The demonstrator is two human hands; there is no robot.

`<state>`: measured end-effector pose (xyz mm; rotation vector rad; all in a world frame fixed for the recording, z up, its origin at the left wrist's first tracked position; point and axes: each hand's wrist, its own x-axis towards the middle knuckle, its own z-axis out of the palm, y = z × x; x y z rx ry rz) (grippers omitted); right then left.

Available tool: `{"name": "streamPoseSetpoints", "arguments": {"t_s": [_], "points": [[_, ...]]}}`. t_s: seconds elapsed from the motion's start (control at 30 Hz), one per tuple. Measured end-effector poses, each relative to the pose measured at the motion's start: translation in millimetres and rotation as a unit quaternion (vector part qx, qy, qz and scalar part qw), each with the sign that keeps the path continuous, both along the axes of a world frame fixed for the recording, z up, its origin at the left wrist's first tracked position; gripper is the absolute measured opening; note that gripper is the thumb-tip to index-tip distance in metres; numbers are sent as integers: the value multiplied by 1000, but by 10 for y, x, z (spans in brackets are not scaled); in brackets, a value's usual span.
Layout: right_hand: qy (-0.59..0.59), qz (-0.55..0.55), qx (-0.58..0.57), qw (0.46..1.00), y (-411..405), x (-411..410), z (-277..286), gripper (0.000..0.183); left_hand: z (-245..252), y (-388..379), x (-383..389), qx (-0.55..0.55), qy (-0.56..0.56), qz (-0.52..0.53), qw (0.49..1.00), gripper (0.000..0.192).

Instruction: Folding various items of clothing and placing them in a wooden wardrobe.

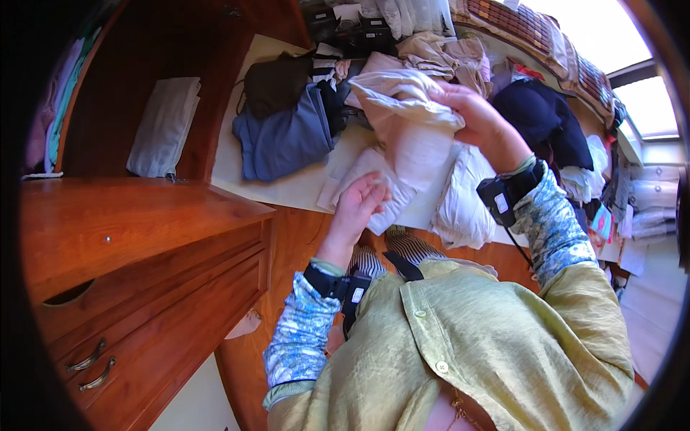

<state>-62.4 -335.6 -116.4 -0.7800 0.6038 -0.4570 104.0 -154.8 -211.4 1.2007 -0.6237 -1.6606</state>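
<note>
My right hand point(474, 116) grips the gathered upper part of a white cloth garment point(418, 134), which hangs from it over a light-coloured surface point(302, 194). Lower and to the left, my left hand point(364, 202) has its fingers curled; whether it pinches any fabric cannot be told. Close beside that hand lies a folded white cloth point(391, 207). A bundled white cloth point(466, 199) rests below my right hand. Left of the hanging garment are a blue folded garment point(285, 140) and a dark brown one point(277, 83).
A wooden cabinet with drawers point(178, 280) stands at left, a folded white cloth point(164, 126) on its shelf. Beige clothes point(431, 56) and black boxes point(361, 32) lie at the back. Navy clothes point(544, 118) are piled at right, near a window point(647, 108).
</note>
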Motion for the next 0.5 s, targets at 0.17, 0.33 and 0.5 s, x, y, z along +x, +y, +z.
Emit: {"name": "streamPoseSetpoints", "arguments": {"t_s": [0.17, 0.33, 0.5], "points": [[1, -10, 138, 990, 627, -32, -250, 27, 55, 22, 85, 33, 201, 0, 979, 47], [-33, -5, 255, 966, 1019, 21, -562, 32, -88, 313, 291, 155, 24, -81, 984, 39], [177, 9, 214, 961, 1398, 309, -481, 30, -332, 469, 375, -29, -225, 16, 974, 46]]}}
